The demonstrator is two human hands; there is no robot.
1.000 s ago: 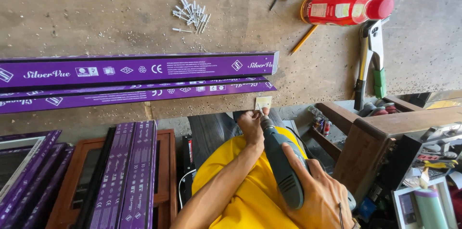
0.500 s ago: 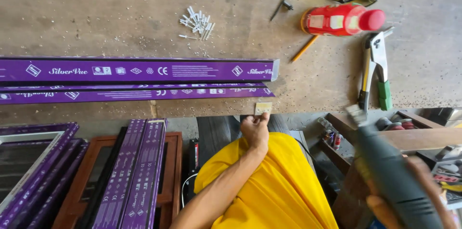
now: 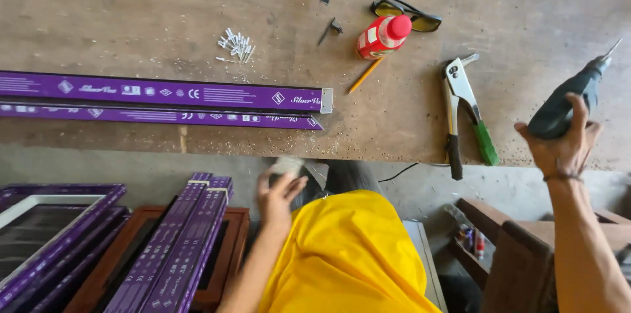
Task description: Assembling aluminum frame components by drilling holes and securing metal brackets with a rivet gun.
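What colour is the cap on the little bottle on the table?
The cap on the bottle is red; it shows in the head view, near the dark glasses.

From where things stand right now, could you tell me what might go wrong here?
The right hand holds the drill raised with its bit bare; a swing could catch something. The left hand pinches a small pale piece past the bench edge; it could drop. The loose rivets may roll off.
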